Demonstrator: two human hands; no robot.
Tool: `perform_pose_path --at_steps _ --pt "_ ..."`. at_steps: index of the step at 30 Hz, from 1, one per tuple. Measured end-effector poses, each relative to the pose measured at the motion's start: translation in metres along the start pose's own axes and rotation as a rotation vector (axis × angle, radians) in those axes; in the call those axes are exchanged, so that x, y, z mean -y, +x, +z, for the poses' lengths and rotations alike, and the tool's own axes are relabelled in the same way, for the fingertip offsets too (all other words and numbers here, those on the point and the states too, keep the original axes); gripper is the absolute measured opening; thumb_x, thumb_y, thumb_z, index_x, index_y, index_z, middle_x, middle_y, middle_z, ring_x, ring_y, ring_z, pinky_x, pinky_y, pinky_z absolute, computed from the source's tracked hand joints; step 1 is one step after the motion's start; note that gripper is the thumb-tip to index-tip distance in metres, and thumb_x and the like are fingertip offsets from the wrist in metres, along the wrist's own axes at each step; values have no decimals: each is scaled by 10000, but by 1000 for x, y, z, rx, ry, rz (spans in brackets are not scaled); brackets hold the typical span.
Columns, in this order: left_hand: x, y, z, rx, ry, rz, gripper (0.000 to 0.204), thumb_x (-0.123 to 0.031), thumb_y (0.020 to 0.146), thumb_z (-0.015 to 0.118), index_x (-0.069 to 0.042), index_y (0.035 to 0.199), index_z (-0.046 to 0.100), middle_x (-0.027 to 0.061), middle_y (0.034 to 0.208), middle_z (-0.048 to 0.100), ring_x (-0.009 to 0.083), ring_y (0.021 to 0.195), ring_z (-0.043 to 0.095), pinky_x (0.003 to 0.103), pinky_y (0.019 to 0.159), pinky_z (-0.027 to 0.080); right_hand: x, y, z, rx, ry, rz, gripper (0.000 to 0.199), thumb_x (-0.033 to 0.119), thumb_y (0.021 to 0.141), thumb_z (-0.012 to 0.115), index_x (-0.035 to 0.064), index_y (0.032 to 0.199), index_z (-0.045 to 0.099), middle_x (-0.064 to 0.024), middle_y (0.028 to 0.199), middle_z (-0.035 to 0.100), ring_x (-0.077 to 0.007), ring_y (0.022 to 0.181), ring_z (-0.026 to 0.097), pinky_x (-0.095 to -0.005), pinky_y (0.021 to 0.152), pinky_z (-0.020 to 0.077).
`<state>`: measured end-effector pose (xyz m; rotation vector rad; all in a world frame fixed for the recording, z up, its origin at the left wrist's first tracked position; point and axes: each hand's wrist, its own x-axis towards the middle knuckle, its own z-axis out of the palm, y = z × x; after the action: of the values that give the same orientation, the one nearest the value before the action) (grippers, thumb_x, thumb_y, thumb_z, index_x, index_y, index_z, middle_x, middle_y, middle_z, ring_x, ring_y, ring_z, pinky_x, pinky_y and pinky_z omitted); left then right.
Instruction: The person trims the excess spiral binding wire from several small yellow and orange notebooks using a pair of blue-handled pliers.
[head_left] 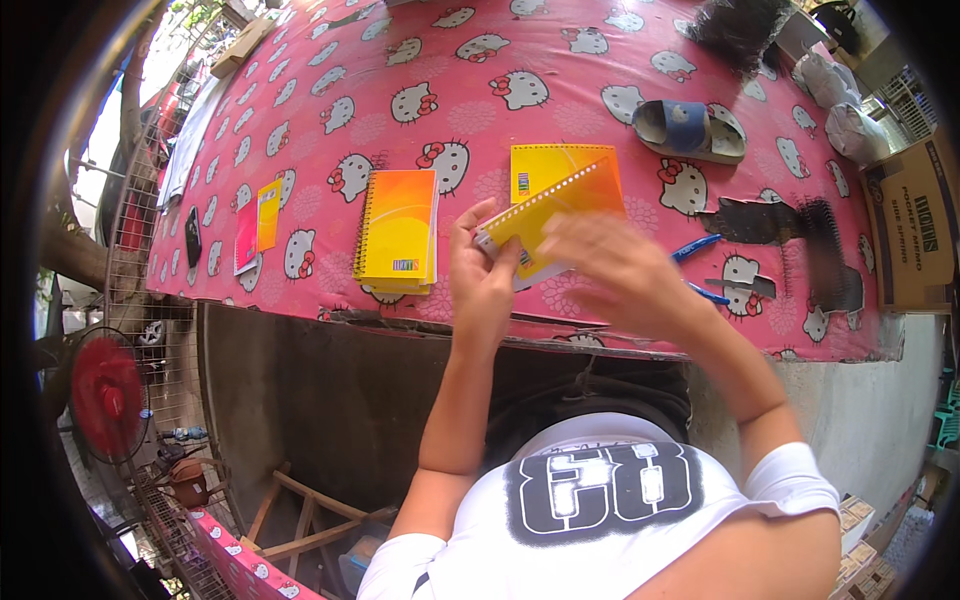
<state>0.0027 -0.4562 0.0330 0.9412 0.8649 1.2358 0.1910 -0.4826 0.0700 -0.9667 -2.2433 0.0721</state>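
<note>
My left hand [482, 270] grips a yellow-orange memo pad [562, 203] by its lower left corner, thumb on the cover. Punched holes run along the pad's slanted upper edge, and no wire shows in them. Over the pad's right part hovers my right hand [612, 262], its fingers smeared by motion; whether it touches the pad is unclear. Behind the held pad lies another yellow pad [545, 160] with holes along its top. To the left sits a stack of yellow-orange spiral notebooks [398, 225], black wire on their left side.
Blue pens [697, 247] lie right of my hands, near a blue-strapped slipper [690, 130] and black wire coils [828, 255]. Small pink and yellow booklets [267, 215] and a dark phone-like object [193, 237] are left. A cardboard box [912, 230] stands at the right edge.
</note>
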Motion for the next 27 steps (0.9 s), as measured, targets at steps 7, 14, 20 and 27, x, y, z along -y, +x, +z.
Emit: perform_pose_path --at_steps 7,14,20,27 --pt "-5 -22 -13 292 393 440 602 51 877 640 -65 1361 302 129 1180 567 201 1083 571 332 959 469 -10 -60 10 -219 971 534 621 -55 790 707 68 1293 365 -83 1231 505 -186 1169 506 -335 1003 401" --pt "21 -27 -15 33 474 578 798 53 759 768 -80 1393 303 121 1222 512 198 1127 530 325 973 456 2 -54 36 -261 980 551 481 -129 782 609 77 1156 387 -81 1109 482 -170 1048 497 -307 958 391" --pt "21 -38 -9 4 493 457 777 62 756 770 -80 1384 336 111 1219 506 180 1115 523 314 939 465 18 -41 43 -209 916 593 475 -152 733 530 54 1129 369 -113 1124 467 -190 1087 480 -313 993 367" --pt "23 -41 -14 72 525 447 696 130 763 723 -73 1327 369 104 1219 484 178 1111 523 312 939 471 26 -51 50 -260 1111 632 477 -194 746 503 69 1115 353 -115 1165 446 -160 1116 445 -296 1000 350"
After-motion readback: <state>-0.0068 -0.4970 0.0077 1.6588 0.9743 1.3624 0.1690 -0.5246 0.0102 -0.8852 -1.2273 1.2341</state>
